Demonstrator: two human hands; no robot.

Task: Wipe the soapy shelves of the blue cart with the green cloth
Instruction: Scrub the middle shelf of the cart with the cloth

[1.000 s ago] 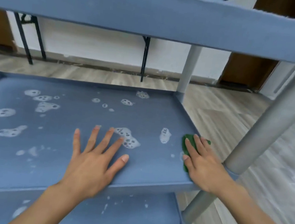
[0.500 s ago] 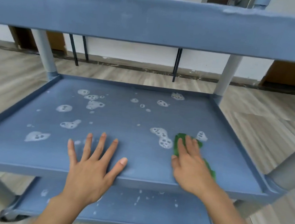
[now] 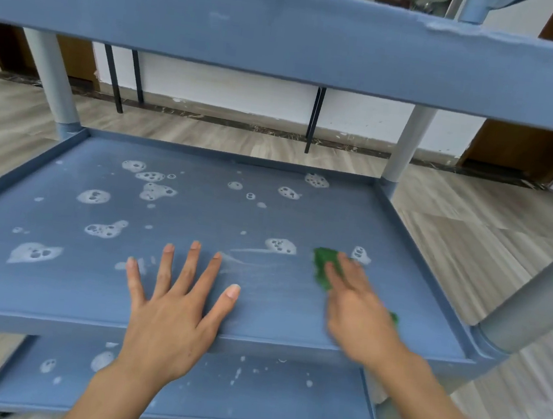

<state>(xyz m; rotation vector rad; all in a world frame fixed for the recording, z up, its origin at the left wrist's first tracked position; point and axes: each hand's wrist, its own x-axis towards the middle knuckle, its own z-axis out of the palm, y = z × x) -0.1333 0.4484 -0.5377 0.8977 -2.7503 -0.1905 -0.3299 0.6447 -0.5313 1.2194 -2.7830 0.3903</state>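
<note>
- I find the right hand (image 3: 357, 308) laid flat on the cloth (image 3: 325, 266), right of frame centre. The fingers are straight and close together and press it onto the middle shelf (image 3: 290, 317) of the cart (image 3: 287, 38). The hand is blurred, so I judge it to be mid-sweep.
- Half a second ago a double foam blob sat just left of the cloth. Now only its upper part (image 3: 280, 246) remains, and a thin wet streak (image 3: 249, 258) marks where the lower part was.
- A second ago the cloth was at the shelf's right edge; it has since worked inward.
- The left hand (image 3: 174, 308) is unchanged: fingers spread, palm flat on the shelf front, holding nothing.
- I judge the wiping barely begun. The foam patches (image 3: 155, 190) at centre left are untouched, and the lower shelf (image 3: 246, 399) is still spotted.
</note>
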